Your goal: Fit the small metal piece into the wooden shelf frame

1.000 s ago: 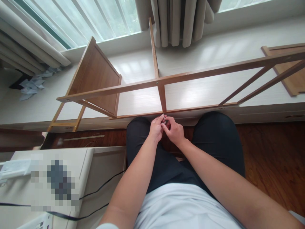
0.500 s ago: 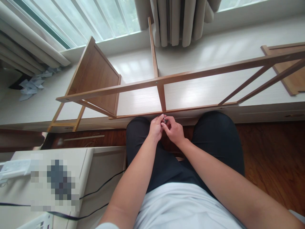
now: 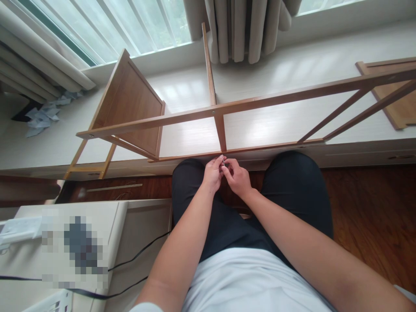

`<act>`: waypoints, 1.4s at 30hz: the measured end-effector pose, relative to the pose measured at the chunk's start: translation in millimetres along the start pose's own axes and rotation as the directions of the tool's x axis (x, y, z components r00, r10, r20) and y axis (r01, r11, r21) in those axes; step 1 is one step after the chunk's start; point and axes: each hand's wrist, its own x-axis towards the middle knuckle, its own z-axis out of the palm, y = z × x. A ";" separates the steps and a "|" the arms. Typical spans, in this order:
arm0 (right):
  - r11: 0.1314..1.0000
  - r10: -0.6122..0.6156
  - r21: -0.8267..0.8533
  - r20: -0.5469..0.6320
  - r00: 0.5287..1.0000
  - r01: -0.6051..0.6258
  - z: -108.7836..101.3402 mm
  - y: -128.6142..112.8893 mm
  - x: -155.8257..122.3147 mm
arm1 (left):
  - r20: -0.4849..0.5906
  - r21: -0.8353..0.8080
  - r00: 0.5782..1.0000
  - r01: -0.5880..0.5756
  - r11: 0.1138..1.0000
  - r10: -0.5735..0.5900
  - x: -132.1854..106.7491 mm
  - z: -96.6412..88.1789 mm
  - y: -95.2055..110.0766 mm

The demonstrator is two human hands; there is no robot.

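Note:
Close together between my knees, my left hand (image 3: 213, 174) and my right hand (image 3: 238, 177) are closed in a pinch. A thin metal piece (image 3: 223, 162) shows between their fingertips; it is too small to tell whether it is a screw or a hex key. Right in front of the fingers is the lower rail of a brown wooden frame (image 3: 182, 118), which lies on its side. The frame's middle crossbar (image 3: 220, 132) meets that rail just above my hands. A wooden panel (image 3: 130, 97) stands at the frame's left end.
The frame rests on a pale window ledge (image 3: 269, 125). Another wooden panel (image 3: 398, 97) lies at the right. Paper scraps (image 3: 43, 117) are at far left. A white cabinet (image 3: 113, 216) with black cables (image 3: 136, 255) is by my left arm. Curtains (image 3: 240, 30) hang behind.
The fingertips have shifted very slightly around the metal piece, which now looks more upright. The wooden frame has not moved.

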 end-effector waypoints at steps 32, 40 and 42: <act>0.978 0.055 0.202 0.001 0.998 -0.054 2.2 3.4 -1.2 | 0.011 0.050 1.000 0.019 0.999 -0.019 -5.1 4.0 4.4; 0.968 0.067 0.241 -0.001 0.998 -0.064 2.9 4.0 -1.5 | 0.009 0.061 1.000 0.018 0.998 -0.018 -5.3 4.8 5.1; 0.965 0.070 0.252 -0.001 0.998 -0.068 3.1 4.1 -1.6 | 0.010 0.065 1.000 0.016 0.998 -0.017 -5.1 4.7 4.9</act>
